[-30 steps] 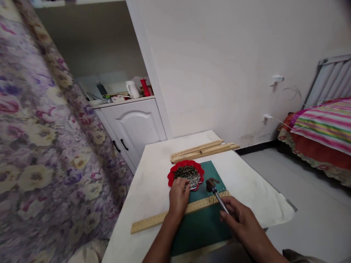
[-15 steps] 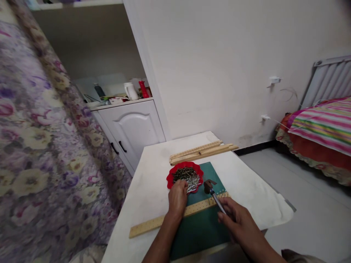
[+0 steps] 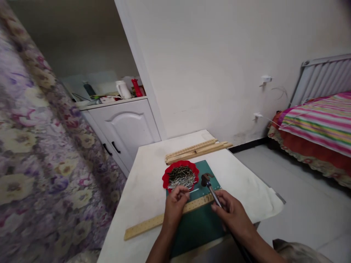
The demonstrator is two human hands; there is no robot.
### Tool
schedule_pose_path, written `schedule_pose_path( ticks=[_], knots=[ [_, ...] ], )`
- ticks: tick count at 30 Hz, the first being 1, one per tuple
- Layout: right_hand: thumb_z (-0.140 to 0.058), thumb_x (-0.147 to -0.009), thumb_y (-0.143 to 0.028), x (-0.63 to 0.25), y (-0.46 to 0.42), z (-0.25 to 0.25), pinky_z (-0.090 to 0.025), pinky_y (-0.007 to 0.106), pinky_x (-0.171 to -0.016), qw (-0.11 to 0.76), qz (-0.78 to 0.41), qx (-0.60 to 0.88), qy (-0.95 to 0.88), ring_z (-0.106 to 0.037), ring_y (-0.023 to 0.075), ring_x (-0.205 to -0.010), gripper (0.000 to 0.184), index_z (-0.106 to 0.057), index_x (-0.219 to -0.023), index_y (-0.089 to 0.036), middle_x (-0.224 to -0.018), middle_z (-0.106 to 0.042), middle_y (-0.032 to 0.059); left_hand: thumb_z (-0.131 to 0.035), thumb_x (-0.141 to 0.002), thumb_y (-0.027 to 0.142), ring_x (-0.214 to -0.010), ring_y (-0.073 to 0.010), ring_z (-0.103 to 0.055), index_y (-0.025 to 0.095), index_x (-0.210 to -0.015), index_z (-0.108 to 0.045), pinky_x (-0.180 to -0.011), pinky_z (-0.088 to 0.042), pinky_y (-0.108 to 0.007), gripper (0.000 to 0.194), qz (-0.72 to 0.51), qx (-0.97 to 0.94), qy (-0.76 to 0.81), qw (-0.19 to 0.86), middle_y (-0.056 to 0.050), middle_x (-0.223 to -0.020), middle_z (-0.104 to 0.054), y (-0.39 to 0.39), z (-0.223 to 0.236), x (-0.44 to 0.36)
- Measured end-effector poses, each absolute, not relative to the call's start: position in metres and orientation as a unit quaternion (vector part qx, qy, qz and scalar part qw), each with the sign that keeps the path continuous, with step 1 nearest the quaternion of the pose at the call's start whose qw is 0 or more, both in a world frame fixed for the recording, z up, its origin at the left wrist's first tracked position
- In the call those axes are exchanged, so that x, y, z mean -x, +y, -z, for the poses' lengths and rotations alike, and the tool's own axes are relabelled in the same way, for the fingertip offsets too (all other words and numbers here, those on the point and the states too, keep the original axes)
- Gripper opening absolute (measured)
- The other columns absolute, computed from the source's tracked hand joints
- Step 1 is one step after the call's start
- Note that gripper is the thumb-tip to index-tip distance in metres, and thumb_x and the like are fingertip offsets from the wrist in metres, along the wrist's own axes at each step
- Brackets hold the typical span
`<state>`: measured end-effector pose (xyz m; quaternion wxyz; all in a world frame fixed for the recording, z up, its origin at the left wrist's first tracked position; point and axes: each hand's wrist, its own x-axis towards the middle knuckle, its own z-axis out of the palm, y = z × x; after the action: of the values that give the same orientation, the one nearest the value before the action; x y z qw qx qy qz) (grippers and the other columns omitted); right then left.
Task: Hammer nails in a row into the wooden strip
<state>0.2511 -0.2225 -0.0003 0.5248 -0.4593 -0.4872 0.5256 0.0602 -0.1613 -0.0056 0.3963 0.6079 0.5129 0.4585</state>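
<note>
My left hand (image 3: pixel 174 206) hovers over a long wooden strip (image 3: pixel 153 221) on the green cutting mat (image 3: pixel 200 228), fingers pinched together just in front of a red scalloped dish (image 3: pixel 165 176) full of small nails. What the pinch holds is too small to make out. My right hand (image 3: pixel 233 213) grips the metal handle of a small hammer (image 3: pixel 207 181), whose dark head rests on the mat beside the strip's right end.
More wooden strips (image 3: pixel 197 149) lie stacked at the far side of the white table (image 3: pixel 145 193). A floral curtain (image 3: pixel 35 146) hangs at left, a white cabinet (image 3: pixel 123 126) with bottles behind, a striped bed (image 3: pixel 315 124) at right.
My left hand has drawn back from the dish of nails toward the wooden strip, fingers now pinched. The right hand and hammer shifted slightly left with the view.
</note>
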Motion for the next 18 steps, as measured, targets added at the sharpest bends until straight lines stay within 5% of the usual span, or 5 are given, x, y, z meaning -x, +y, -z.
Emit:
schedule_pose_path(
  ticks=[9, 18],
  knots=[
    [-0.068, -0.072, -0.034, -0.256, -0.211, 0.006, -0.029, 0.015, -0.029, 0.58, -0.527, 0.442, -0.436, -0.036, 0.0024, -0.031, 0.028, -0.055, -0.091, -0.018, -0.065, -0.059, -0.0066, -0.067, -0.067, 0.033, -0.063, -0.0132, -0.055, 0.016, -0.074, -0.062, -0.06, -0.042, -0.023, 0.019, -0.422, -0.601, 0.443, 0.514, 0.0, -0.064, -0.061, -0.19, 0.0, -0.093],
    [-0.073, -0.066, -0.041, -0.253, -0.212, 0.006, -0.032, 0.016, -0.028, 0.589, -0.557, 0.424, -0.403, -0.042, 0.004, -0.03, 0.036, -0.056, -0.087, -0.017, -0.059, -0.059, -0.0061, -0.074, -0.059, 0.034, -0.057, -0.0118, -0.057, 0.015, -0.077, -0.059, -0.059, -0.043, -0.024, 0.03, -0.496, -0.436, 0.392, 0.641, -0.001, -0.065, -0.064, -0.196, 0.021, -0.116]
  ],
)
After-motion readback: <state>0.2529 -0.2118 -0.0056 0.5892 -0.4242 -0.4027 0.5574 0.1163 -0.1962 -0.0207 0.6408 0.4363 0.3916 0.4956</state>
